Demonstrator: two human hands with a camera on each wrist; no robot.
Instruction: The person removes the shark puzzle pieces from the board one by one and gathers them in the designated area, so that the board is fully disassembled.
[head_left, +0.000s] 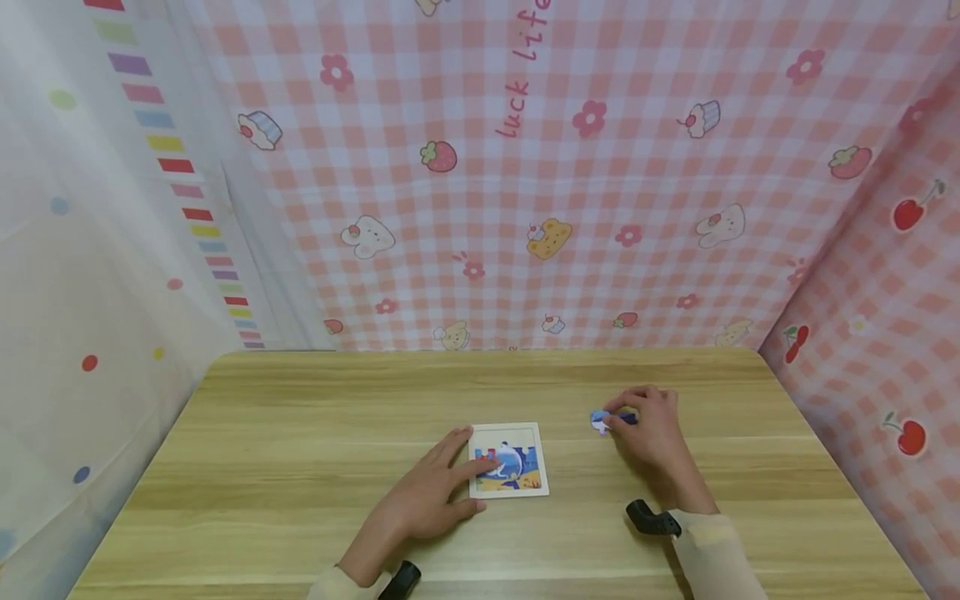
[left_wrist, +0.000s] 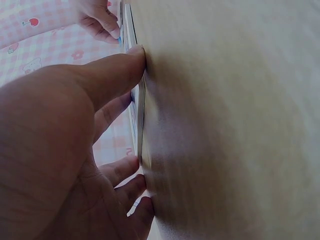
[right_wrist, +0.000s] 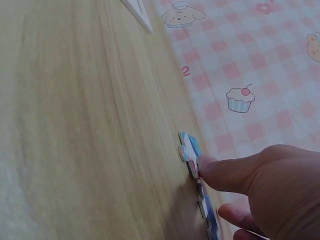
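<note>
A square jigsaw puzzle board [head_left: 506, 428] with a pale rim lies on the table, partly filled with pieces of a blue, white and orange picture. My left hand [head_left: 426, 498] rests at its left side, fingers spread; the index finger reaches over the picture, and the thumb [left_wrist: 117, 70] touches the near edge in the left wrist view. To the right of the board, my right hand [head_left: 654, 429] pinches a blue and white puzzle piece [right_wrist: 190, 152] low over the tabletop. A darker blue piece [right_wrist: 212, 217] lies beside it, partly under the hand.
The wooden table [head_left: 300, 450] reaches back to a pink checked cloth [head_left: 480, 208]. More cloth hangs on the left and right sides. Each wrist wears a black device [head_left: 651, 518].
</note>
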